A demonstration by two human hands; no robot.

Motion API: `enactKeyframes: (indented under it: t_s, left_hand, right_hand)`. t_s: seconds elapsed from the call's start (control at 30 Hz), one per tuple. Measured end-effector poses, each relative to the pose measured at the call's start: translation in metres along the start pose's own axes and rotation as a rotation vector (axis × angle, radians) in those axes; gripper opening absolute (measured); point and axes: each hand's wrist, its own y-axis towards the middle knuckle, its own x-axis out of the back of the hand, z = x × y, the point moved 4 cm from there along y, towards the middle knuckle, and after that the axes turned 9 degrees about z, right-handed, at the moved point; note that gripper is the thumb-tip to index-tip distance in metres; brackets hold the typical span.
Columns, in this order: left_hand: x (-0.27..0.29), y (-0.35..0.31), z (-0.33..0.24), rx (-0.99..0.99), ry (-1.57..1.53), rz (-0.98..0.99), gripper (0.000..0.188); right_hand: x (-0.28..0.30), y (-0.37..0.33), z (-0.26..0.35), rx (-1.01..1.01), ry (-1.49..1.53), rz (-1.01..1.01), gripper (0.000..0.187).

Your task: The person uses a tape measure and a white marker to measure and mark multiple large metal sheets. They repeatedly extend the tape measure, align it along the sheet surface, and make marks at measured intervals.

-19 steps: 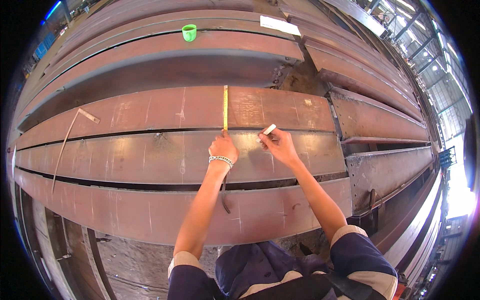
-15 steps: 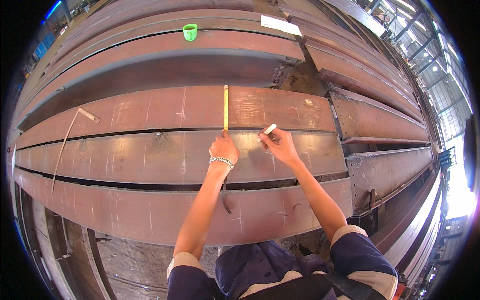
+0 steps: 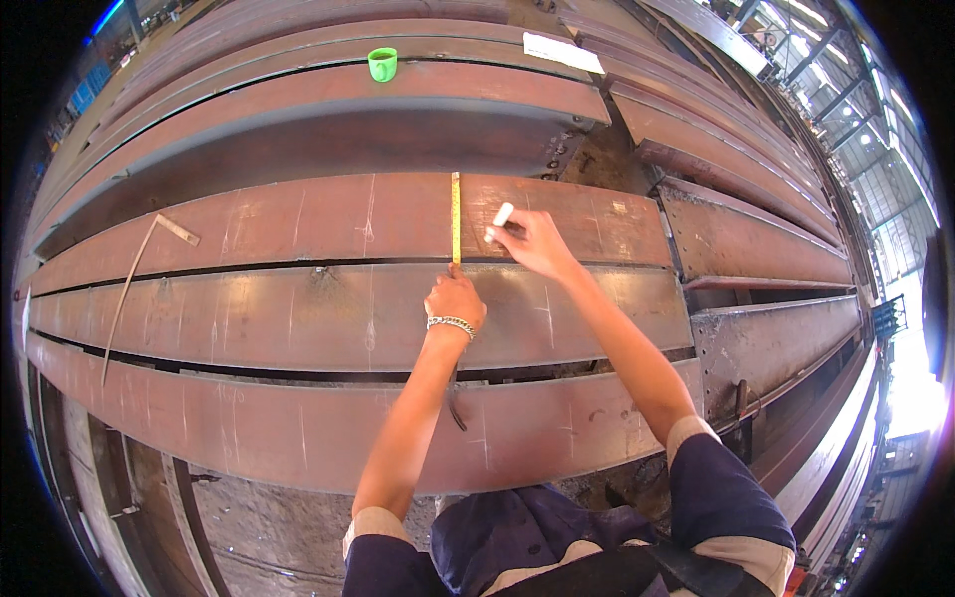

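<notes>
A yellow measuring tape (image 3: pixel 456 219) lies straight across the reddish-brown steel face (image 3: pixel 328 214) beyond the gap. My left hand (image 3: pixel 456 300), with a chain bracelet at its wrist, is closed on the tape's near end above the middle steel face (image 3: pixel 259 318). Below that wrist a dark narrow strip (image 3: pixel 457 406) hangs over the nearest steel face (image 3: pixel 338 428); whether it joins the tape is hidden. My right hand (image 3: pixel 532 244) pinches a white chalk stick (image 3: pixel 503 215) just right of the tape. Whether the chalk touches the steel I cannot tell. Thin chalk lines mark all three faces.
On the left, a thin bent rod with a flat wooden-looking piece (image 3: pixel 177 230) lies across the beams. A green cup (image 3: pixel 382 66) stands on a farther beam, and a white paper sheet (image 3: pixel 562 52) lies right of it. Dark gaps separate the beams. More steel beams (image 3: pixel 761 234) lie at right.
My right hand has moved away from me and slightly left with the chalk, from above the middle face to the farther one. My left hand keeps its hold at the tape's near end.
</notes>
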Motion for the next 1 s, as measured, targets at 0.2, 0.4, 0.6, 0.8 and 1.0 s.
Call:
enactKeyframes:
  t_s: [0.2,0.4,0.6,0.8,1.0]
  left_hand:
    - [-0.002,0.003,-0.001,0.002,-0.027,0.011,0.075]
    - [0.007,-0.005,0.006,-0.029,-0.162,0.065,0.073]
    - [0.011,-0.008,0.011,-0.049,-0.184,0.077,0.069]
    - [0.013,-0.011,0.013,-0.063,-0.213,0.068,0.067]
    - [0.011,-0.008,0.015,-0.071,-0.222,0.074,0.067]
  right_hand:
    - [-0.013,0.085,0.003,0.101,-0.315,0.167,0.015]
    - [-0.022,0.119,-0.008,0.004,-0.421,0.255,0.019]
    - [-0.031,0.136,-0.012,-0.021,-0.526,0.372,0.018]
    - [-0.033,0.139,-0.005,-0.054,-0.504,0.409,0.014]
    - [-0.033,0.140,0.005,-0.081,-0.558,0.483,0.017]
